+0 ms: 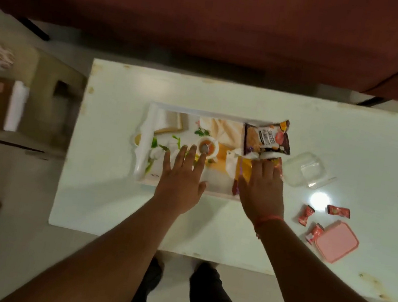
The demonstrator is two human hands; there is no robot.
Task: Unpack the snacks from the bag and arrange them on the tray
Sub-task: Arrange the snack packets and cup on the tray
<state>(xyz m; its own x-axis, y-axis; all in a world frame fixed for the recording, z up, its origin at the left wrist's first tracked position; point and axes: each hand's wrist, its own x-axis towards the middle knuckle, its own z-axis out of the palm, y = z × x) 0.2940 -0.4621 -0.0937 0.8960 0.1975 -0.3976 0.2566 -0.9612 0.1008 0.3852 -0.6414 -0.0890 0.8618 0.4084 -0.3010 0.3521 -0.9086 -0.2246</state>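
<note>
A rectangular printed tray [149,128] lies in the middle of the white table. A dark brown snack packet [267,139] rests on the tray's far right corner. Below it lies a yellow snack packet [243,169], mostly covered by my right hand [262,188], which lies flat on it with fingers spread. My left hand [184,174] hovers flat and open over the tray's near middle, holding nothing. Three small red candy wrappers [306,214] lie loose on the table to the right. The bag is not clearly in view.
A clear plastic container [305,169] sits just right of the tray. A pink lid [336,241] lies near the table's right front. A dark red sofa [213,16] runs along the far side. A beige stool [44,91] stands left of the table [99,187].
</note>
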